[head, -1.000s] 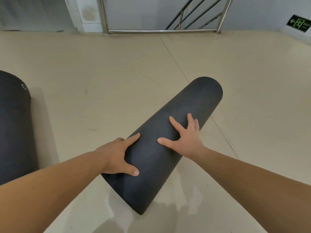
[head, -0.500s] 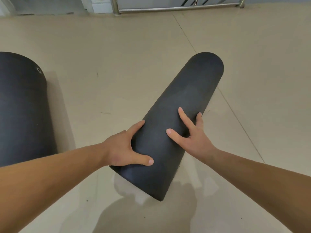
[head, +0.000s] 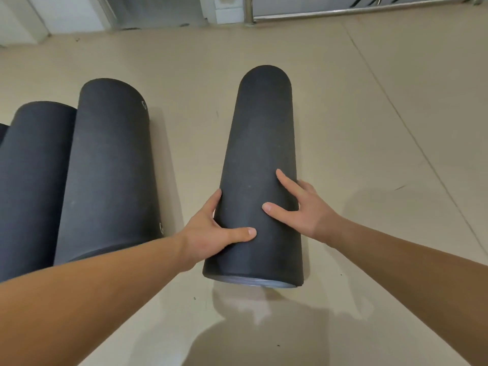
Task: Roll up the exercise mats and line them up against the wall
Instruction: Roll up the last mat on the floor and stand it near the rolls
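A black rolled exercise mat [head: 260, 143] lies on the beige floor in the middle, its long axis pointing away from me. My left hand [head: 208, 233] presses its left flank near the close end, thumb stretched over the top. My right hand [head: 303, 210] lies spread on its right side, thumb and index finger on top. To the left, two more black rolled mats [head: 111, 165] [head: 31, 175] lie side by side, touching each other. A gap of bare floor separates them from the roll under my hands.
A sliver of another dark roll [head: 2, 130] shows at the far left edge. A white wall and doorway [head: 66, 11] stand at the back left, and a metal railing [head: 356, 10] runs along the back right. Beige floor [head: 383, 128] stretches to the right.
The roll under my hands has swung from a diagonal to lie parallel with the rolls on the left. The view has turned left, bringing more rolls into sight.
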### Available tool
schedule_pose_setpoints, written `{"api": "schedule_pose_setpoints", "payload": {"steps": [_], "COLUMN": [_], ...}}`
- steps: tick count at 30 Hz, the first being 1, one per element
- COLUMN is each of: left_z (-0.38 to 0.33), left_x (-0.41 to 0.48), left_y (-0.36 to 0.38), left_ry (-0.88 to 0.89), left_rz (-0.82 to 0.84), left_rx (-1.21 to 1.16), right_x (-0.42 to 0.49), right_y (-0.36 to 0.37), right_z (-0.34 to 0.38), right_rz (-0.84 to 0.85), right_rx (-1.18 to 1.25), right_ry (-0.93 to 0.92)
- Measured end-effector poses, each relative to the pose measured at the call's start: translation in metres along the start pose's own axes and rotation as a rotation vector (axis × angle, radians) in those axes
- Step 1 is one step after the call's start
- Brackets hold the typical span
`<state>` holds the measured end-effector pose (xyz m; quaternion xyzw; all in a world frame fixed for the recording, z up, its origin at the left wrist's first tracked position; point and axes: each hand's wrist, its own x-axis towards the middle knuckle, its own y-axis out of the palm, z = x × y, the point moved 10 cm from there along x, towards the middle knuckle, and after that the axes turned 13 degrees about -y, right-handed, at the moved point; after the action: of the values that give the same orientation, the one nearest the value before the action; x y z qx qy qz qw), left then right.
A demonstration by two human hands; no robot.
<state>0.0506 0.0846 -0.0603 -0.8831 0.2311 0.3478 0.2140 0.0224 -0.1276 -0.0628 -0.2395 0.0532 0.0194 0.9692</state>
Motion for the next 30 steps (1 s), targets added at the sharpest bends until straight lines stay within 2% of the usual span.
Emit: {"api": "schedule_pose_setpoints", "payload": {"steps": [3, 7, 10, 16, 18, 22, 24, 27, 30], "left_z": [-0.005, 0.001, 0.014, 0.042, 0.039, 0.006, -0.001, 0.002, 0.006], "left_x": [0.009, 0.01, -0.001, -0.019, -0.023, -0.037, -0.039, -0.038, -0.036], "left_y": [-0.006, -0.009, -0.015, -0.045, -0.069, -0.103, -0.102, -0.098, -0.092], "left_ry": [0.006, -0.013, -0.034, -0.095, -0.098, 0.032, 0.09, 0.094, 0.082], "left_rz": [0.059, 0.071, 0.033, -0.09, -0.197, -0.485, -0.521, -0.521, -0.523], "left_rx": [0.028, 0.055, 0.036, -0.028, 0.074, 0.51, 0.642, 0.717, 0.783], "right_x": [-0.014, -0.015, -0.009, 0.03, 0.044, 0.061, 0.065, 0.061, 0.045], "right_y": [0.02, 0.024, 0.029, 0.061, 0.076, 0.102, 0.111, 0.112, 0.111], "right_z": [-0.012, -0.011, -0.005, 0.023, 0.038, 0.055, 0.06, 0.058, 0.045], "right_rz": [0.046, 0.05, 0.071, 0.232, 0.275, 0.259, 0.217, 0.178, 0.18], "right_rx": [0.145, 0.147, 0.129, 0.038, 0.009, -0.037, -0.075, -0.096, 0.074], "right_ry": [0.066, 0.07, 0.016, -0.071, -0.086, -0.093, -0.101, -0.078, -0.013]}}
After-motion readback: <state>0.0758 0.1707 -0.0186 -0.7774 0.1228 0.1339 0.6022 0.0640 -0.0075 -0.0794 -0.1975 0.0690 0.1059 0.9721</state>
